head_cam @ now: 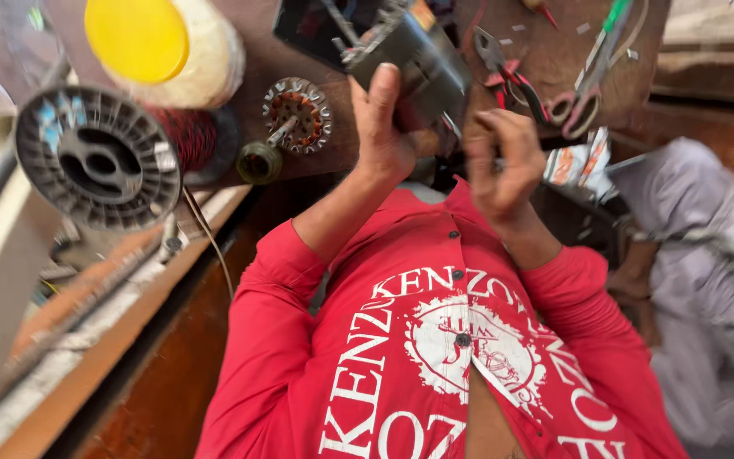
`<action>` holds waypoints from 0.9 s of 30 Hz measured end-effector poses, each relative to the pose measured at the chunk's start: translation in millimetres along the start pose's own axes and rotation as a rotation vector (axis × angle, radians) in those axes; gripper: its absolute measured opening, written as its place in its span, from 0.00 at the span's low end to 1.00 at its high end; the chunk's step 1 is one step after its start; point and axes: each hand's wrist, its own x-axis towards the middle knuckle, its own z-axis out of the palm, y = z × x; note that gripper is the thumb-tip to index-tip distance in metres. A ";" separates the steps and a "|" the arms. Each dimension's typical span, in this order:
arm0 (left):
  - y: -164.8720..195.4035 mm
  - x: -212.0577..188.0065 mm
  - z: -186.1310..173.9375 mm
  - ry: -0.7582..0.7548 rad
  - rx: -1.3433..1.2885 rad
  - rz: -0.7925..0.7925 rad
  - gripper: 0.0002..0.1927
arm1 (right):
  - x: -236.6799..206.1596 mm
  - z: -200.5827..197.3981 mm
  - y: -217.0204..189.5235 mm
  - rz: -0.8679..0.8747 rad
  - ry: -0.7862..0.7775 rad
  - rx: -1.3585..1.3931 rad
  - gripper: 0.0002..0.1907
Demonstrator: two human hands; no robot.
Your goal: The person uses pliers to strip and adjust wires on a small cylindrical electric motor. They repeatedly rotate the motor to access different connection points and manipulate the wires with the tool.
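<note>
My left hand [384, 127] is raised over the workbench and grips a dark grey metal motor housing [414, 55] with wires and screws sticking out of its top. Beside it, my right hand [503, 157] has its fingers curled and pinched close to the housing's lower right edge. The blur hides whether they hold anything. Both forearms come out of rolled red shirt sleeves [273, 289].
On the brown bench [256, 51] lie a motor rotor with copper windings [295, 115], a grey spool of reddish wire [99, 157], a yellow-capped spool [163, 47], red-handled pliers [511, 76] and scissors [588, 81]. Another person in pale grey clothes [707, 255] sits at the right.
</note>
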 end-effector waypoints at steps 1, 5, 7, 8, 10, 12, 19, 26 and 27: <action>-1.5 1.5 4.3 -0.007 0.097 0.064 0.32 | 7.0 -2.1 -12.0 -0.043 -0.002 -0.026 0.18; -1.8 1.1 23.1 -0.112 0.048 0.184 0.33 | 33.6 -10.7 -34.8 -0.144 0.077 -0.137 0.17; 0.3 0.1 30.4 -0.101 0.128 0.223 0.33 | 39.6 -13.2 -35.7 -0.162 0.099 -0.159 0.15; 1.0 -0.2 33.8 -0.096 0.165 0.243 0.33 | 39.9 -14.0 -34.9 -0.173 0.110 -0.172 0.14; 2.2 -1.1 39.0 -0.117 0.087 0.206 0.34 | 36.6 -14.7 -31.9 -0.177 0.098 -0.184 0.12; 4.2 -1.2 41.7 -0.140 0.058 0.190 0.34 | 32.2 -14.5 -26.8 -0.124 0.068 -0.145 0.09; 15.5 -1.6 34.7 -0.207 0.064 0.124 0.38 | 37.5 -26.6 -0.6 0.966 -0.439 1.329 0.16; 15.1 -8.2 35.2 -0.224 0.197 0.170 0.42 | 37.7 -23.4 -4.5 0.601 -0.453 0.747 0.10; 19.1 -9.0 36.8 -0.232 0.266 0.196 0.43 | 36.0 -22.7 -7.1 0.528 -0.391 0.661 0.08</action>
